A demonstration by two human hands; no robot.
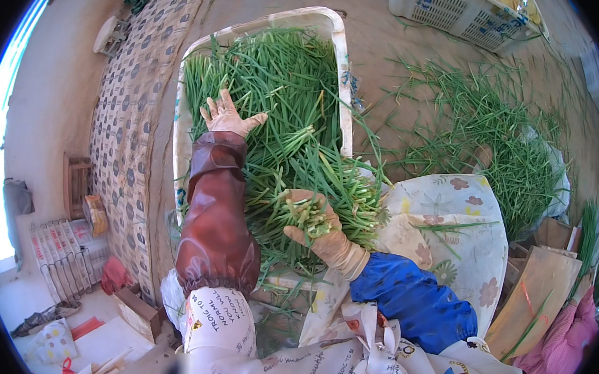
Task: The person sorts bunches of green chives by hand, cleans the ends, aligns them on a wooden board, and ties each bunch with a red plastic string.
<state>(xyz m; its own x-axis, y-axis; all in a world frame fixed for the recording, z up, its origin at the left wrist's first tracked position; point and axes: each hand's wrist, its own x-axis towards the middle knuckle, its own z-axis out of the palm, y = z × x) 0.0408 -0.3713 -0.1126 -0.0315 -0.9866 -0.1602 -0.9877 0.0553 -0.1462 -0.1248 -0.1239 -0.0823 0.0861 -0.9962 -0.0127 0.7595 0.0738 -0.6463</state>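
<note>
A white plastic crate [342, 69] full of green garlic chives [281, 68] stands before me. My left hand [228, 115], in a pale glove below a maroon sleeve cover, lies on the chives at the crate's left side, its fingers spread. Nearer to me, my right hand [328, 232], gloved and with a blue sleeve cover, is closed around a bunch of chives [306, 212]. The pale cut ends of this bunch point up toward me. More chives [357, 198] lie just beyond and right of that hand, over the crate's near end.
Loose chives [499, 136] are heaped on the floor at right, partly over a clear plastic bag [556, 174]. A flower-printed cloth [446, 203] covers my right side. Behind stands another white crate [454, 9]. A wooden board [539, 295] and a person's pink sleeve [565, 335] are at lower right.
</note>
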